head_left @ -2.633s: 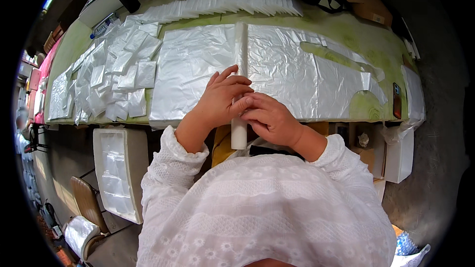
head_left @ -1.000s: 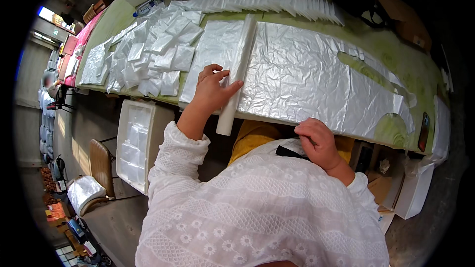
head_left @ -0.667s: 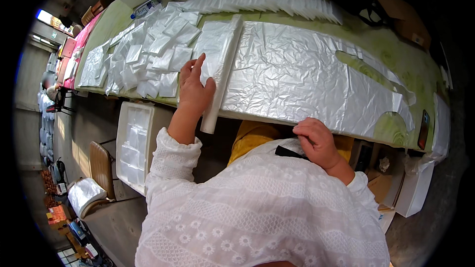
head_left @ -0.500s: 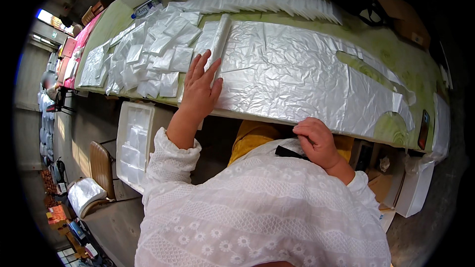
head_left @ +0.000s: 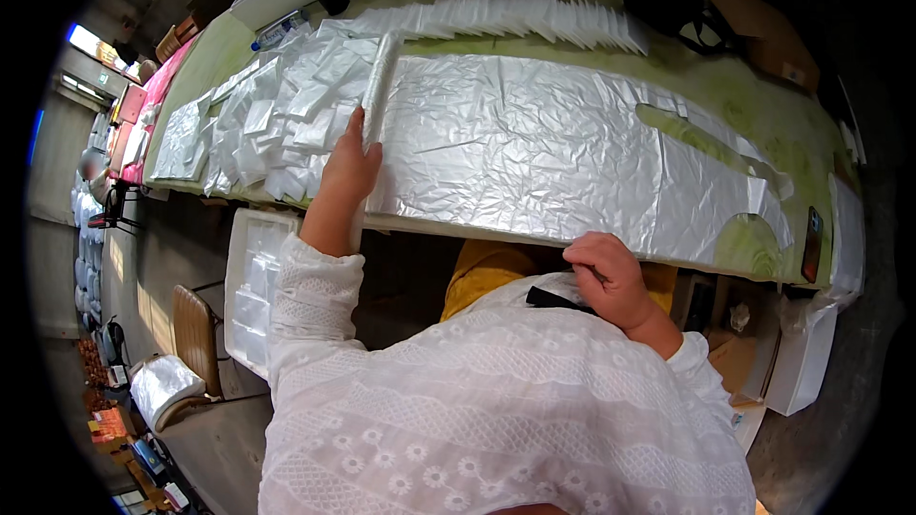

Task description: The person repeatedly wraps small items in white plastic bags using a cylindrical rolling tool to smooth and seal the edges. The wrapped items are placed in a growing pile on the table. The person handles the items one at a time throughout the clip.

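One green table [head_left: 749, 246] had a big crinkly plastic sheet [head_left: 534, 153] on it, a roll [head_left: 383, 76] at its left end. Left arm stretched forward, left hand [head_left: 354, 162] against the roll, couldn't tell how firmly. Right arm bent, right hand [head_left: 608, 272] loosely curled, palm hidden. Down left, a white box [head_left: 231, 291] held shiny packets [head_left: 253, 307].

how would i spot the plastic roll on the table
Find the green table and the wide, wrinkled plastic sheet on it. At the sheet's left end lies the roll, partly hidden by the left hand. It is one long, narrow tube, unlike the flat packets heaped to its left.
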{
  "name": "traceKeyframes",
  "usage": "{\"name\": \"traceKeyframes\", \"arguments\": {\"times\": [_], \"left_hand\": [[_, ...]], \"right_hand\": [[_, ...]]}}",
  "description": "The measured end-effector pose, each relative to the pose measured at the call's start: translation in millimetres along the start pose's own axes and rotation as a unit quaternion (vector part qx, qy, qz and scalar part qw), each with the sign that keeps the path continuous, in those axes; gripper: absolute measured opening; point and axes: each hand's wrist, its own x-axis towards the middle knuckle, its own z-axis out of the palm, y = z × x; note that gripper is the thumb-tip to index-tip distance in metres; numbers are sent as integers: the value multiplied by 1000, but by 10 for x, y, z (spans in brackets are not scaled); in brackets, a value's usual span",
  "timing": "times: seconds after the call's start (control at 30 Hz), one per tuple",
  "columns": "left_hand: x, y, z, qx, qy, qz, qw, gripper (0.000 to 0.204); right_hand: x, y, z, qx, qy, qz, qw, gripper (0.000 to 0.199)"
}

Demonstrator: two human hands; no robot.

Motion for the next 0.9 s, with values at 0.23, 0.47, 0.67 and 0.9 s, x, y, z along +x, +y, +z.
{"name": "traceKeyframes", "arguments": {"times": [0.23, 0.47, 0.67, 0.9], "left_hand": [[-504, 1129, 369, -676, -115, 32, 727, 69], [-691, 1717, 893, -730, -131, 34, 670, 77], [-644, 1883, 1062, -645, -187, 2, 741, 86], [248, 1803, 1030, -738, -57, -47, 671, 81]], "right_hand": [[165, -263, 108, 288, -57, 262, 919, 57], [369, -376, 187, 422, -111, 350, 829, 88], [311, -304, 125, 347, -72, 399, 846, 96], [-40, -219, -511, 229, -212, 448, 838, 79]]}}
